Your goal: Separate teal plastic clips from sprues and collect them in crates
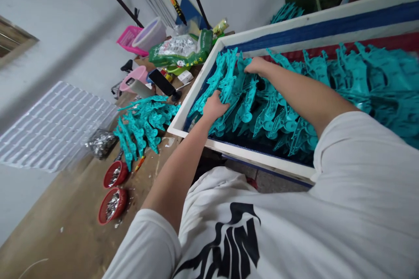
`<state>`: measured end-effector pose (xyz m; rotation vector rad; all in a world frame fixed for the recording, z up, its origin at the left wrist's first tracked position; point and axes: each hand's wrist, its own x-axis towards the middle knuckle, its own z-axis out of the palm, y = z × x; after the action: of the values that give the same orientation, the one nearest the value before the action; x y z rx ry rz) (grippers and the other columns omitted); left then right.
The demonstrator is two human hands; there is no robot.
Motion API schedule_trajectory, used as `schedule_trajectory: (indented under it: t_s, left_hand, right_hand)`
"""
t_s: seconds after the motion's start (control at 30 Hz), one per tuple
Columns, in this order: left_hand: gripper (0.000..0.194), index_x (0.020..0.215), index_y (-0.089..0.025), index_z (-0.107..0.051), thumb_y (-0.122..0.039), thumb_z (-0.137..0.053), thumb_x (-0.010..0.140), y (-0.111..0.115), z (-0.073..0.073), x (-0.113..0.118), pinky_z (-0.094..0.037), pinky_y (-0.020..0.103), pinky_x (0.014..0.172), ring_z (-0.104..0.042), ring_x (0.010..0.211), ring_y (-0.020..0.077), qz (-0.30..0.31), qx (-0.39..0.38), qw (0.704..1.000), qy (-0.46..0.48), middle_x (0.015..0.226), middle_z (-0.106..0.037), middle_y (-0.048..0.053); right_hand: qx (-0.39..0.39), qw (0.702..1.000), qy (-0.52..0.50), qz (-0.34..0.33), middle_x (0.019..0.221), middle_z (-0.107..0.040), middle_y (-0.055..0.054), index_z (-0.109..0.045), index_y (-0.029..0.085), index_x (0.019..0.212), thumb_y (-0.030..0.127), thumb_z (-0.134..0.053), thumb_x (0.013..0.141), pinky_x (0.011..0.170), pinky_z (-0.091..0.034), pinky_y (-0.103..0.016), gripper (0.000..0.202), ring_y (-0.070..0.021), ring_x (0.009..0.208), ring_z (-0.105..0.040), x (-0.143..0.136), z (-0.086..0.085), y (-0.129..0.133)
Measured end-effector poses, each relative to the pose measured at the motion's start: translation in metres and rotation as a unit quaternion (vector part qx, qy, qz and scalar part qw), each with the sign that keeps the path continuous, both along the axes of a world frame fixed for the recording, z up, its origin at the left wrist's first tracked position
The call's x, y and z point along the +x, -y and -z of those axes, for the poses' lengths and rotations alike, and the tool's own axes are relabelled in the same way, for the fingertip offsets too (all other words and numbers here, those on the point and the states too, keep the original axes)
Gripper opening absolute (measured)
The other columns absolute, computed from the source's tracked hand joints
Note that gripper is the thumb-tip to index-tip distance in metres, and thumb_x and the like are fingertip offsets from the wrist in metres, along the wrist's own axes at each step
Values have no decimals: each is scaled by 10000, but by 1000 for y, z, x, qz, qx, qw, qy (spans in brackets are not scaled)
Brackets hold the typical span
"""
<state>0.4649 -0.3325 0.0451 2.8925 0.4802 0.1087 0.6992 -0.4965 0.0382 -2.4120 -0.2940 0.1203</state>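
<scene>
Teal plastic parts (262,109) fill the white-rimmed tray (183,115) in front of you. Your left hand (214,105) curls its fingers around a bunch of them near the tray's near-left corner; your right hand (257,66) lies on top of the heap farther in, fingers bent down into the pieces, though you cannot tell whether they grip any. Beside the tray, on the wooden table (65,226), lie a smaller teal pile (144,124), two red bowls (113,205) of metal bits, a black phone (162,82) and a green bag (180,50).
</scene>
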Motion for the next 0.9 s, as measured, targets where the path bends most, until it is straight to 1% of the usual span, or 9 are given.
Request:
schedule_trajectory:
  t_s: [0.13,0.23,0.33,0.43,0.57,0.7,0.8,0.87,0.9]
  left_hand:
    - [647,1674,-240,-631,-368,-850,1079,2,-2,-4,-653,440,1153,-803,1424,389,-4,-7,1000,21,1528,-838,148]
    - [680,1711,-227,-598,-389,-838,1096,5,-5,-5,-654,452,1156,-799,1438,389,-16,-1,1000,16,1532,-839,152]
    - [681,1719,-220,-588,-402,-830,1108,6,-7,-5,-663,467,1138,-803,1431,393,-21,8,1000,5,1537,-839,155]
    - [685,1723,-220,-588,-406,-834,1111,7,-6,-5,-666,468,1133,-795,1453,398,-24,22,999,2,1541,-836,163]
    - [676,1724,-234,-586,-417,-825,1118,9,-6,-6,-662,460,1146,-783,1482,398,-22,48,998,-14,1585,-820,162]
    - [664,1716,-246,-574,-439,-810,1127,13,-7,-7,-654,453,1170,-764,1521,393,-15,74,997,-35,1659,-783,169]
    - [665,1687,-249,-575,-507,-816,1124,18,-6,-8,-658,472,1161,-776,1498,411,-2,90,995,-54,1648,-780,194]
    - [727,1664,-241,-574,-583,-856,1089,23,-4,-7,-664,491,1147,-786,1473,433,8,98,993,-68,1626,-781,216]
    - [768,1655,-239,-572,-610,-886,1060,26,-3,-7,-665,497,1143,-791,1462,443,12,102,992,-75,1614,-783,224]
  right_hand:
    - [5,999,-31,19,1071,-833,-177,-904,106,1248,179,-856,1003,997,-693,-465,261,-319,1008,-793,-11,-6,7]
    - [9,999,-35,15,1019,-807,-155,-891,92,1264,149,-833,1029,957,-666,-417,249,-290,985,-773,-17,-9,9]
    - [2,1000,-25,14,1078,-815,-180,-854,41,1343,156,-800,1072,956,-643,-379,299,-276,1047,-768,-18,-11,1]
    - [-15,1000,-3,1,1222,-832,-242,-803,-15,1434,188,-808,1099,986,-624,-352,392,-278,1170,-778,-19,-11,-13]
    - [-52,998,22,-36,1427,-806,-296,-809,41,1514,204,-839,1076,1049,-650,-415,468,-366,1321,-796,-18,-8,-24]
    - [-51,998,32,-26,1541,-769,-295,-789,93,1586,195,-826,1062,1181,-644,-553,535,-463,1468,-747,-4,-8,-15]
    - [-41,998,46,-14,1420,-814,-281,-836,107,1495,246,-905,1031,1226,-621,-576,489,-478,1459,-740,14,-11,0]
    - [-47,998,22,-27,1253,-848,-247,-880,115,1348,257,-947,1009,1205,-630,-565,373,-453,1347,-780,22,-12,9]
    - [-28,999,2,-32,1177,-854,-225,-890,116,1284,242,-961,996,1193,-635,-565,323,-436,1288,-794,24,-13,13]
